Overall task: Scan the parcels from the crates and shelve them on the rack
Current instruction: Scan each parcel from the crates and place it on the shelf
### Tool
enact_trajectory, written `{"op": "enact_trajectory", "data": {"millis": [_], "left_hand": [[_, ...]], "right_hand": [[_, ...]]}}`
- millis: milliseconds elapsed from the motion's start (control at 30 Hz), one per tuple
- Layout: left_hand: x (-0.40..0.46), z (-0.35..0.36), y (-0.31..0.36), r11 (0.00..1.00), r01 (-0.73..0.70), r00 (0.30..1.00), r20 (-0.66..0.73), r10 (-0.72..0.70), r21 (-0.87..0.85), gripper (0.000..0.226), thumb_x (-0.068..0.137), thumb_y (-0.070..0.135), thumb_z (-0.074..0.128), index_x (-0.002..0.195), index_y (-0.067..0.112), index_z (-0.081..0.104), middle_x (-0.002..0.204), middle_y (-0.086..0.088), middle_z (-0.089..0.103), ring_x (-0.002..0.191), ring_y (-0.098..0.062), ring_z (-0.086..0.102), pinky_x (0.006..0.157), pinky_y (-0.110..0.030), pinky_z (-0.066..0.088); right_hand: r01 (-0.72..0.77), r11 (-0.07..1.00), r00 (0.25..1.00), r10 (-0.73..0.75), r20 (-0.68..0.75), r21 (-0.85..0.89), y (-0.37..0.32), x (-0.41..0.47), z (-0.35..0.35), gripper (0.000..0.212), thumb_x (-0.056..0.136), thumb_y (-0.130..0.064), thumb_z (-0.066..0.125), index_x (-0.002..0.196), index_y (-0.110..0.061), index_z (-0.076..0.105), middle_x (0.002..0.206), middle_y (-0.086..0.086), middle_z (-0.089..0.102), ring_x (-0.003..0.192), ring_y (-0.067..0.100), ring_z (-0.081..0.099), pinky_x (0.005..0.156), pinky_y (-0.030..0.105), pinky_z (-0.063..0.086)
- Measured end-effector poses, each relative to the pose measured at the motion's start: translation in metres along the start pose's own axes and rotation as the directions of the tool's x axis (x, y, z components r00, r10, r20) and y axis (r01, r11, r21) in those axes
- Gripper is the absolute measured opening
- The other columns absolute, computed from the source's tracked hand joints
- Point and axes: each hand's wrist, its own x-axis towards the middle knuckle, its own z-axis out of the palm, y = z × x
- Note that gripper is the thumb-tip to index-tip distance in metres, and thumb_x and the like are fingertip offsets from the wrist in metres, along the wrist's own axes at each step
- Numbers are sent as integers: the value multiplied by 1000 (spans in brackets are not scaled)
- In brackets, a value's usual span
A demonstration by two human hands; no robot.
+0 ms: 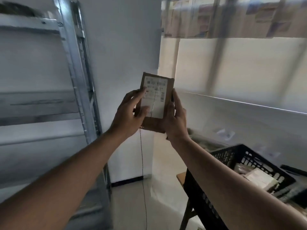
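Both forearms reach up from the bottom corners, at 7 and 5 o'clock, and meet at the middle of the view. The left hand (128, 113) grips the parcel (155, 100) from its left side, with the thumb and a finger lying across the white label (154, 97). The right hand (174, 120) clasps the parcel's right edge and lower corner, its fingers (173, 97) curled round the cardboard. The parcel is a small brown box held upright in the air at the centre, label facing the camera; a barcode runs along the label's top, its text too blurred to read.

At 4 o'clock, below the right forearm, a black crate (259, 161) sits on a surface (181, 176) and holds pale parcels. At 9 o'clock stands the metal rack (78, 67), its shelves blurred. A thin cable (142, 163) hangs down the white wall (123, 39) behind the hands. At 1 o'clock, translucent sheeting (240, 63) spans the far side, with blurred cartons above it.
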Motion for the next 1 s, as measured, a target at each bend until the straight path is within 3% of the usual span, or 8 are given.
{"op": "enact_trajectory", "data": {"millis": [133, 267, 400, 567, 667, 767, 867, 1000], "left_hand": [[-36, -61, 10, 997, 30, 997, -69, -25, 71, 61, 105, 21, 63, 161, 26, 40, 157, 0, 40, 145, -22, 45, 97, -34, 60], [-72, -124, 14, 978, 111, 982, -170, -81, 175, 62, 105, 20, 63, 161, 27, 40, 157, 5, 39, 143, -12, 41, 102, -27, 55], [-105, -197, 10, 951, 163, 966, -240, -99, 263, 62, 103, 17, 65, 161, 22, 41, 163, 5, 35, 147, -8, 35, 109, -35, 53], [-153, -297, -7, 911, 218, 944, -314, -105, 351, 65, 105, 19, 63, 163, 25, 36, 171, 8, 24, 150, -2, 25, 109, -28, 49], [-176, -350, -17, 890, 214, 943, -322, -82, 403, 66, 105, 18, 63, 164, 22, 34, 174, 11, 16, 157, -9, 24, 109, -36, 52], [-202, -417, -33, 869, 220, 944, -320, -76, 443, 69, 105, 15, 63, 165, 18, 31, 175, 11, 11, 159, -10, 19, 113, -41, 50], [-231, -483, -49, 847, 239, 943, -322, -85, 476, 69, 105, 13, 62, 165, 16, 29, 176, 8, 9, 160, -11, 17, 114, -37, 48], [-265, -556, -74, 815, 272, 939, -328, -107, 512, 69, 105, 13, 62, 165, 12, 28, 176, 8, 6, 161, -13, 17, 114, -34, 48]], "right_hand": [[7, 996, 993, -17, 113, 91, -22, -37, 44, 50, 117, -22, 34, 164, -40, 37, 147, 16, 49, 135, 31, 55, 107, 54, 56], [11, 990, 966, -47, 253, 140, -40, -69, 96, 50, 117, -23, 35, 164, -40, 36, 147, 12, 45, 134, 25, 52, 109, 52, 55], [27, 985, 937, -84, 338, 171, -61, -106, 158, 50, 116, -30, 37, 164, -45, 33, 137, 5, 41, 120, 12, 51, 91, 25, 58], [34, 979, 895, -119, 430, 200, -100, -161, 250, 50, 116, -31, 40, 164, -47, 34, 141, 9, 44, 126, 24, 54, 110, 53, 53], [5, 973, 873, -118, 474, 232, -117, -190, 300, 50, 117, -32, 39, 164, -48, 32, 146, 8, 41, 131, 25, 51, 111, 54, 52], [-1, 968, 861, -126, 493, 249, -137, -226, 360, 50, 116, -31, 38, 164, -45, 32, 143, 5, 38, 124, 17, 50, 110, 41, 52], [-4, 966, 841, -136, 524, 258, -150, -263, 426, 50, 116, -32, 37, 165, -46, 30, 142, 1, 37, 112, 4, 48, 87, 14, 44], [-13, 970, 823, -128, 554, 244, -160, -304, 502, 50, 116, -36, 35, 164, -49, 29, 138, 1, 39, 110, -1, 46, 85, 10, 37]]}}
